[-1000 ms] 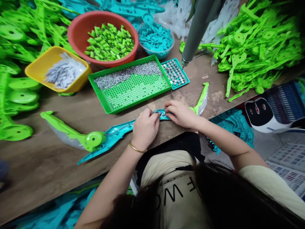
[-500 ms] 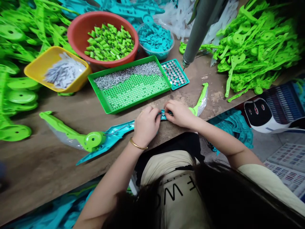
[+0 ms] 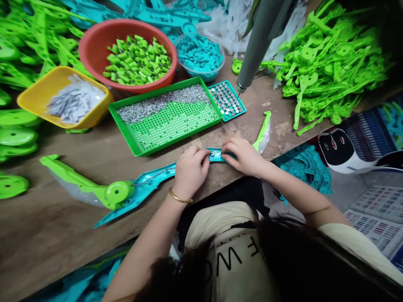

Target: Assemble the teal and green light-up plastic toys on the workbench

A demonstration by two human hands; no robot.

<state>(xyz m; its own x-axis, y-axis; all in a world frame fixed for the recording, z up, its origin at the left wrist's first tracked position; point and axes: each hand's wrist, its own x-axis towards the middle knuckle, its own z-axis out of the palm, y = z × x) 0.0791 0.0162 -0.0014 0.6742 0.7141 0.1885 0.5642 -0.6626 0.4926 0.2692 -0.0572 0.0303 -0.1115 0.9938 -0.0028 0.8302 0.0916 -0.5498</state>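
Note:
A long blue plastic shell point(image 3: 154, 178), open side up, lies along the table's near edge. A green arm point(image 3: 77, 178) with a clear film-like piece is attached at its left end, and a similar green arm point(image 3: 263, 131) shows past its right end. Thin wire runs inside the shell. My left hand point(image 3: 190, 172) is closed over the shell's middle, thumb and fingertips pinching at its edge. Just to the right, my right hand point(image 3: 242, 156) pinches at the shell's inside; whatever small thing its fingertips hold is too small to name.
Behind my hands sit a green tray point(image 3: 166, 133) of screws, a small blue tray point(image 3: 234, 112) of round metal pieces, a red bowl point(image 3: 90, 50), a yellow container point(image 3: 30, 98) and a clear bowl point(image 3: 204, 77). A power screwdriver point(image 3: 256, 54) hangs down. Green parts point(image 3: 333, 71) pile up right.
My right hand has shifted slightly right, away from the left hand, baring more of the shell's inside between them. My left hand stays closed at the shell. The whole view has shifted slightly.

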